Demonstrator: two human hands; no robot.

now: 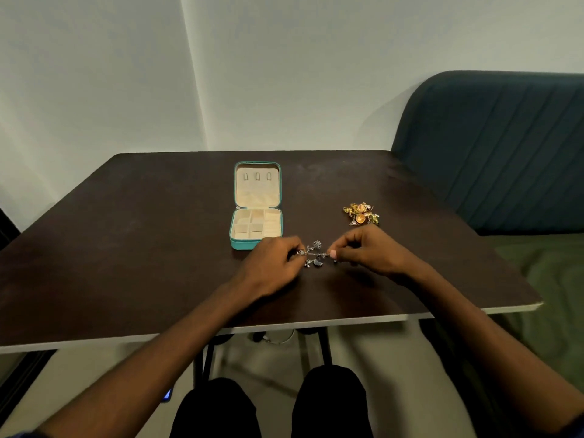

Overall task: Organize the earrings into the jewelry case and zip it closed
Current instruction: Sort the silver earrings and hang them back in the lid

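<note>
A teal jewelry case [234,245] lies open on the dark table, its cream lid flat behind and its cream compartments showing nothing inside. Just right of its front corner, my left hand [271,267] and my right hand [369,251] each pinch one end of a tangle of silver earrings [316,254], stretched between them a little above the tabletop. Small silver charms hang from the strand. A pile of gold earrings [361,213] lies on the table to the right of the case, behind my right hand.
The dark brown table [126,248] has its front edge close to my knees. A dark green upholstered seat [493,147] stands against the table's right side. A white wall runs behind.
</note>
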